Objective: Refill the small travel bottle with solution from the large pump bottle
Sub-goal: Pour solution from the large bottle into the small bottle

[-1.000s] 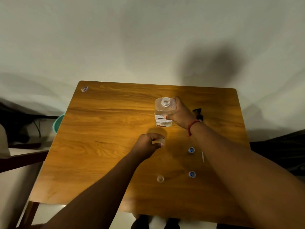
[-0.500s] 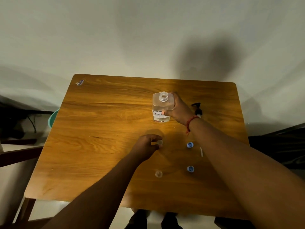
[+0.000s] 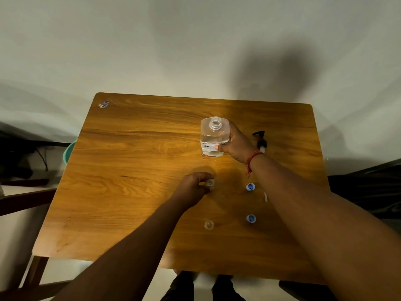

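The work surface is a rectangular wooden table (image 3: pixel 134 161) with rounded corners and a glossy, strongly figured orange-brown grain, set against a plain pale wall. The large bottle (image 3: pixel 214 137), clear plastic with squared shoulders and a threaded open neck, stands upright on the far centre of the table; it carries a white hand-lettered label low on its front and holds clear liquid. Its black pump head (image 3: pixel 260 140), with a pale dip tube, lies on the table just beside and to the right of the bottle. The right hand (image 3: pixel 236 144) is wrapped around the bottle's right side, thumb pressed on the label, grip closed on it; a red thread band (image 3: pixel 252 158) circles the wrist. The left hand (image 3: pixel 193 187) rests nearer the centre, fingers curled and closed around a small travel bottle (image 3: pixel 210 183), clear and round-mouthed, upright on the table with only its open top showing. A second small clear bottle (image 3: pixel 209 225) stands uncapped nearer the front edge, apart from both hands. Two round blue caps (image 3: pixel 250 187) (image 3: pixel 251 218) lie to the right, well apart from each other. A small blue-and-white sticker (image 3: pixel 103 104) sits at the far left corner. A teal rounded object (image 3: pixel 69 153) shows partly past the table's left edge.
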